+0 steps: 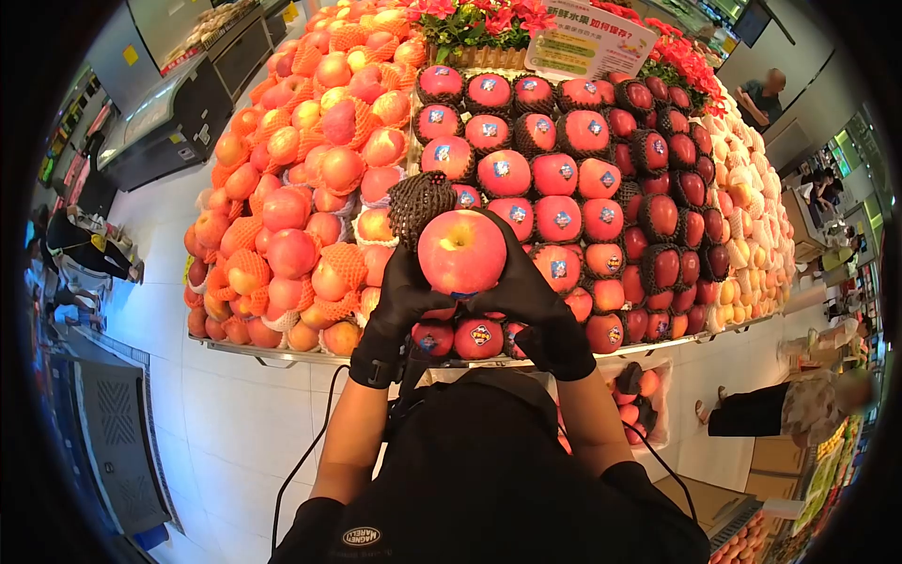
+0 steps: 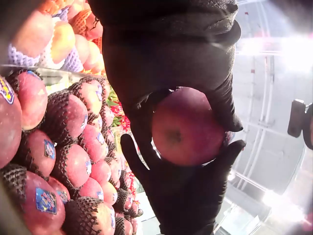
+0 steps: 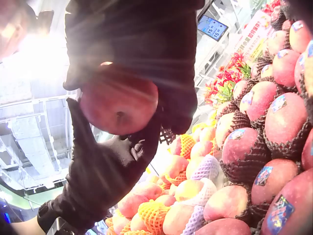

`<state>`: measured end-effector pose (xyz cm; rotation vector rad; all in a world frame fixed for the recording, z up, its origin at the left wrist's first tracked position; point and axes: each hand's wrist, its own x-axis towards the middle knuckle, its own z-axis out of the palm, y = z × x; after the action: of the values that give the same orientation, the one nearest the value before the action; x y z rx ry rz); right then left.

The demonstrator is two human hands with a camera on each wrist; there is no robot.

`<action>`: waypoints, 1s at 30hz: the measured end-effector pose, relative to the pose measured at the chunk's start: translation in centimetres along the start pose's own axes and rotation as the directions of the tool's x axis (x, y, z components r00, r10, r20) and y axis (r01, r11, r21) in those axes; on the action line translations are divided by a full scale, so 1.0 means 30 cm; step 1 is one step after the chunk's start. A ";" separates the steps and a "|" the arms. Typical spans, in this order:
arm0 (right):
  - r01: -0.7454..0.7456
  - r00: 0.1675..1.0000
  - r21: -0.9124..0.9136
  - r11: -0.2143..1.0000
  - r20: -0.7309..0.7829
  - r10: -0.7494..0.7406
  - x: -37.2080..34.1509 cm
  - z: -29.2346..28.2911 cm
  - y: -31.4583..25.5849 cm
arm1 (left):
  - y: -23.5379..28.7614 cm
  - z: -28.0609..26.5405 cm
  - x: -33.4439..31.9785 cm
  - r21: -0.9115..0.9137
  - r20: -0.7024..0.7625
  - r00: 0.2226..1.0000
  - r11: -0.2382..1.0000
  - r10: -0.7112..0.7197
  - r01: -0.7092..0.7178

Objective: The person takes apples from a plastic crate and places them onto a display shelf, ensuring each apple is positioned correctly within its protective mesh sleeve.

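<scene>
A large red apple (image 1: pixel 461 252) with a yellowish stem hollow is held between my two black-gloved hands, above the front of the display. My left hand (image 1: pixel 402 299) curls round its left side, and my right hand (image 1: pixel 534 305) grips the right side. A dark foam net (image 1: pixel 421 209) shows just beyond the left fingers, overlapping the piled fruit. Seen from below in the left wrist view, the apple (image 2: pixel 183 127) sits between both palms and thumbs. The right wrist view also shows the bare apple (image 3: pixel 119 100) between the gloves.
Rows of stickered red apples (image 1: pixel 556 218) in dark nets fill the display's middle. Apples in orange nets (image 1: pixel 287 209) are heaped left, pale netted fruit (image 1: pixel 749 207) right. A sign (image 1: pixel 590 42) and red flowers stand behind. A box of apples (image 1: pixel 648 404) sits below the front edge.
</scene>
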<state>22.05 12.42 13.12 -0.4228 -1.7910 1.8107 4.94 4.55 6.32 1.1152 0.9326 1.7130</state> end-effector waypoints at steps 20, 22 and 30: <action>0.016 0.855 -0.787 0.617 -0.309 -0.416 0.038 0.028 0.145 | 0.014 0.149 0.008 -0.141 -0.195 0.968 0.981 -0.160 0.133; -0.025 0.848 -0.841 0.540 -0.305 -0.435 0.025 0.040 0.156 | -0.005 0.151 0.020 0.020 -0.217 0.975 0.999 -0.043 0.049; 0.100 0.930 -0.503 0.858 -0.259 -0.261 -0.017 0.020 0.117 | -0.015 0.085 0.033 0.171 -0.204 0.971 0.981 0.126 -0.091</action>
<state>21.54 11.78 9.62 -0.6683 -1.9573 1.0730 7.22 5.95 7.03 1.1179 1.1803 1.9027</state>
